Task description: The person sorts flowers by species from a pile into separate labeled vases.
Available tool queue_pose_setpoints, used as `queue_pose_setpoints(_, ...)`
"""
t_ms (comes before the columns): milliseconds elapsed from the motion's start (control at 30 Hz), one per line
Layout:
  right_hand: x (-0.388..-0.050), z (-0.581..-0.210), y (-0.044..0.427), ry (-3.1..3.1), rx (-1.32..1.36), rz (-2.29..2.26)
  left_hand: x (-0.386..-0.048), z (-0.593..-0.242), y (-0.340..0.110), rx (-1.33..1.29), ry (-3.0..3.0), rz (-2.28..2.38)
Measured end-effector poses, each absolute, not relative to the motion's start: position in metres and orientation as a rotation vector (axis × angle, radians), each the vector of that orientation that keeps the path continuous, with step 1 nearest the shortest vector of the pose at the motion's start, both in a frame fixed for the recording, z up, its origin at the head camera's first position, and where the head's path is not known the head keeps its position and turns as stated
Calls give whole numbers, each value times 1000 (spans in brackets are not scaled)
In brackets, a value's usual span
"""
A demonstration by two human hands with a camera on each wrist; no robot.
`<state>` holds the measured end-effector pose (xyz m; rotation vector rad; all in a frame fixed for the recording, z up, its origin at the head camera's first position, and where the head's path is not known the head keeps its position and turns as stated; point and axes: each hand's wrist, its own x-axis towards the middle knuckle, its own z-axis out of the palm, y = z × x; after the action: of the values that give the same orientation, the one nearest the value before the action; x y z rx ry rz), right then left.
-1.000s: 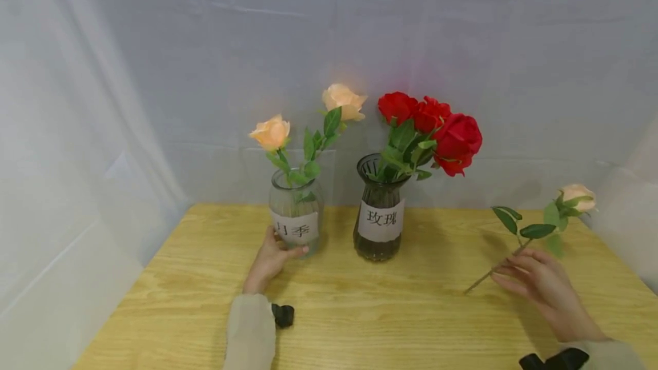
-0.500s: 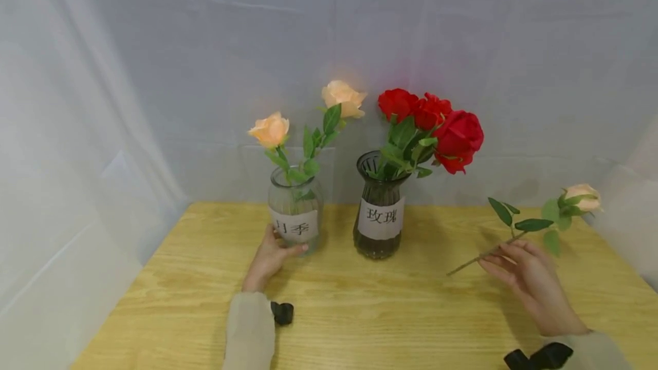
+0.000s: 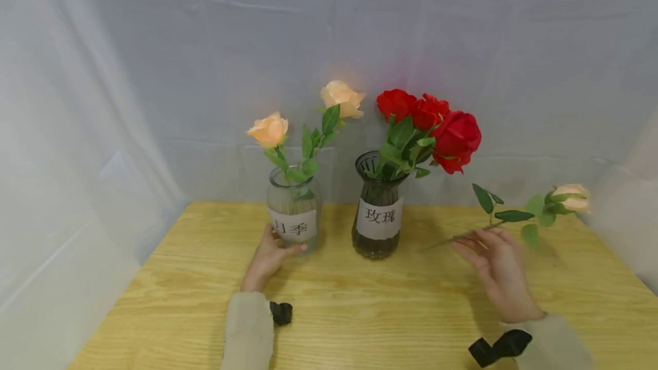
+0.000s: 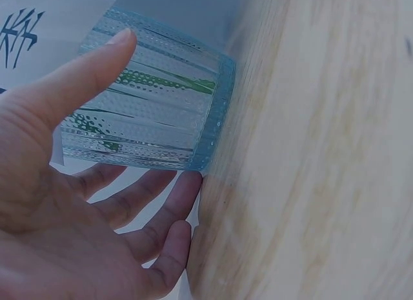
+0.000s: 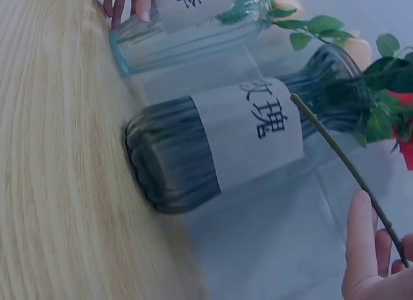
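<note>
My left hand (image 3: 269,258) holds the lower part of a clear glass vase (image 4: 155,93), thumb across the front and fingers along the far side. Two peach roses (image 3: 268,130) stand in that vase, which bears a white label. To the right, my right hand (image 3: 496,270) pinches the stem (image 5: 342,155) of another peach rose (image 3: 572,197) above the table. Its bloom points right, and its bare stem end points left towards a dark glass vase (image 3: 377,227). That vase is also labelled and holds several red roses (image 3: 456,140).
Both vases stand upright on a light wooden table (image 3: 329,324), near its back edge. Behind it hangs a pale cloth (image 3: 205,61), which also covers the sides. Dark straps (image 3: 501,347) sit at both wrists.
My right hand has moved left with the peach rose, and the stem has tilted closer to level, its cut end nearing the dark vase. The left hand stays on the clear vase.
</note>
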<state>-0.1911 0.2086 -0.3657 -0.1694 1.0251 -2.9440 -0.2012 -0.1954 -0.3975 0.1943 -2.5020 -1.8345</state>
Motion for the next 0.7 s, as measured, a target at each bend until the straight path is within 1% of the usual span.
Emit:
queue_pose_setpoints(200,-189,-360,188,1082,-117,-3008,-200,-396,-195,197,-2503,-1825)
queue_pose_setpoints(567,-186,-357,164,1092,-206,-3089,-200,-398,-195,188,-2496,-1826)
queue_pose_setpoints(700,-186,-355,155,1128,-179,-3103,-201,-398,-195,176,-2490,-1839)
